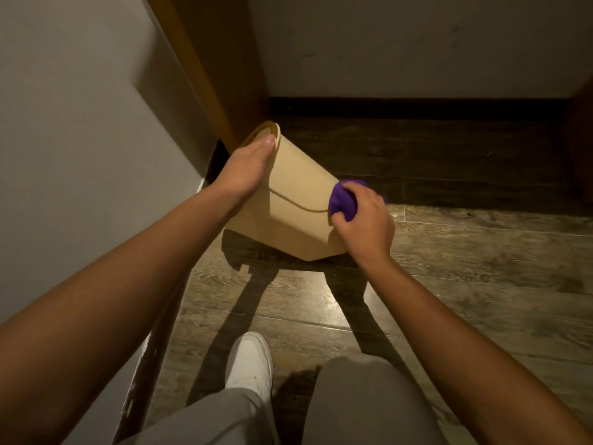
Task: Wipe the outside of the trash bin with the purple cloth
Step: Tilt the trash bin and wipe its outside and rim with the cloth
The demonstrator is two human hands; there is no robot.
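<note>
Trash bin point(298, 200) tipped on wooden floor point(465, 268), mouth far-left toward wall corner, base near-right. My left hand point(247, 170) grips rim, thumb outside; other fingers hidden, likely hooked inside. My right hand point(362, 220) fingers closed around bunched purple cloth point(341, 200), pressed against bin wall near base. I judge: wipe underway. Advice: hold rim firm, sweep base-to-rim in overlapping strokes, rotate bin for hidden far side, spread cloth flatter for coverage.

Floor point(465, 268): dark wood-look planks, glossy, lit patch near centre. Walls: pale grey left wall point(80, 123), off-white far wall point(417, 43). Dark skirting board point(417, 107). Wooden door frame point(205, 59) at corner.
</note>
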